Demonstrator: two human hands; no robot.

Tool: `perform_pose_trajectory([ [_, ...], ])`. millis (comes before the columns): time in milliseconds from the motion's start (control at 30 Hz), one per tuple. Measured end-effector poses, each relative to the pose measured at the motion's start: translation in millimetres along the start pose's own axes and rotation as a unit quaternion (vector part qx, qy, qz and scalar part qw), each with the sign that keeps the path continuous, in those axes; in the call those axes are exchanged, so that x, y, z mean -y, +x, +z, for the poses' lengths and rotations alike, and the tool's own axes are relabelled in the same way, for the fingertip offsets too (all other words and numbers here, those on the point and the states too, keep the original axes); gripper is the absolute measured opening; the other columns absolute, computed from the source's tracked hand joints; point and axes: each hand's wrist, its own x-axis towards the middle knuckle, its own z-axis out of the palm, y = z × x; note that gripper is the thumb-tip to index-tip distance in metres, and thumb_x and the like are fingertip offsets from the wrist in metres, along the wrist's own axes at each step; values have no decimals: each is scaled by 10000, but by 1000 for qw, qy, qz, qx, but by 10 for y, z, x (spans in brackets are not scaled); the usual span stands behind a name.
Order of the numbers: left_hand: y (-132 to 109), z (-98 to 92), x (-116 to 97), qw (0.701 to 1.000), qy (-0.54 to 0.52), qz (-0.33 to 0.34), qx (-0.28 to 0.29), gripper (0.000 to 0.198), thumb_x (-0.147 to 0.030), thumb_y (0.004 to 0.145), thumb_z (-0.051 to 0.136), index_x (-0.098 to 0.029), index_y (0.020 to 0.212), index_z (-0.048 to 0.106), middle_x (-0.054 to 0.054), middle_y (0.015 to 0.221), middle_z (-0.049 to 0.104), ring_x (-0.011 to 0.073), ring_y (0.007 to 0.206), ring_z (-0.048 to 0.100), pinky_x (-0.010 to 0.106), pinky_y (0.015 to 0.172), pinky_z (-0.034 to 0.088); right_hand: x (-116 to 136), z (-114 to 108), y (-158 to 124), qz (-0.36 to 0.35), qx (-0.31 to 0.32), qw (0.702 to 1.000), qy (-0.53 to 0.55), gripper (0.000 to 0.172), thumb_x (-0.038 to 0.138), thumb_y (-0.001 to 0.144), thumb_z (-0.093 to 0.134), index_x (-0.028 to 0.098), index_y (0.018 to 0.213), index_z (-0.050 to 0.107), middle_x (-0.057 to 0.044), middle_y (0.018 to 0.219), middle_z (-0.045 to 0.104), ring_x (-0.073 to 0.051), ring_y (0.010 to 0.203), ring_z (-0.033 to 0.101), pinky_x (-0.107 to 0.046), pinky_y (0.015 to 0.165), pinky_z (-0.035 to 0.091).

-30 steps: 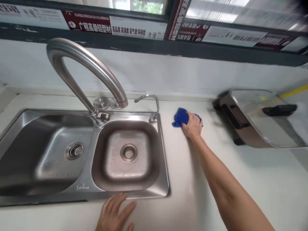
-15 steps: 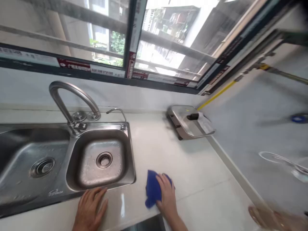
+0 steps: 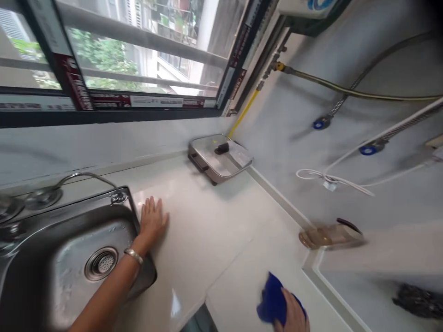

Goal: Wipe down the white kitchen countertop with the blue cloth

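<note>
My left hand (image 3: 152, 220) lies flat on the white countertop (image 3: 194, 226), fingers spread, just right of the sink (image 3: 138, 272). Its forearm, with a silver bracelet (image 3: 133, 255) at the wrist, reaches across the basin. At the bottom of the view my right hand (image 3: 294, 314) holds a blue cloth (image 3: 273, 297) against the counter. Part of the cloth sticks out to the left of the fingers, and the lower part of that hand is cut off by the frame edge.
An electric pan with a glass lid (image 3: 221, 157) stands in the far corner. A clear brown-tinted jug (image 3: 328, 236) is by the right wall. White cable (image 3: 328, 177) and hoses (image 3: 332, 87) hang there. A small curved tap (image 3: 86, 175) rises behind the sink.
The view has swung right. My left hand has gone from the sink's front edge to the counter on its right side. My right hand has moved rightward with the cloth.
</note>
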Motion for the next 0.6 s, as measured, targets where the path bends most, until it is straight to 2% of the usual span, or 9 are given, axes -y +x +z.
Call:
perform_pose_trajectory([
  [67,273,77,-46,1000,2,-31,-2,716,-359,953,478,56,1532,403,371,1630,220,490,1565,162,636,1269,188,32,31,232,51,-10,998,-22,801,373,819,457,241,1595,312,-172,1414,593,-407,1296,573,-598,1040,453],
  [167,442,198,-132,996,18,-77,-35,765,-429,969,426,63,1551,353,398,1632,149,522,1566,75,672,1254,124,181,49,662,140,-15,989,-53,699,362,867,418,172,1539,388,-200,1404,580,-393,1333,528,-584,1108,384],
  [300,419,268,-225,993,31,-79,-82,775,-491,1001,303,32,1574,318,380,1640,125,486,1580,32,646,1260,93,323,56,1233,174,10,982,-70,644,329,903,432,122,1513,421,-213,1421,563,-363,1357,489,-536,1155,324],
  [433,392,214,-275,993,49,-72,-79,770,-511,1008,249,0,1580,319,380,1627,135,493,1575,54,636,1257,109,307,140,1833,204,36,974,-89,624,321,934,460,130,1526,406,-209,1445,539,-346,1350,480,-516,1149,301],
  [600,421,196,-284,991,82,-59,-89,760,-502,1002,240,-8,1565,365,375,1613,147,515,1556,87,651,1239,125,324,369,2785,236,35,967,-89,589,358,968,484,130,1507,422,-219,1425,543,-358,1324,483,-533,1124,288],
])
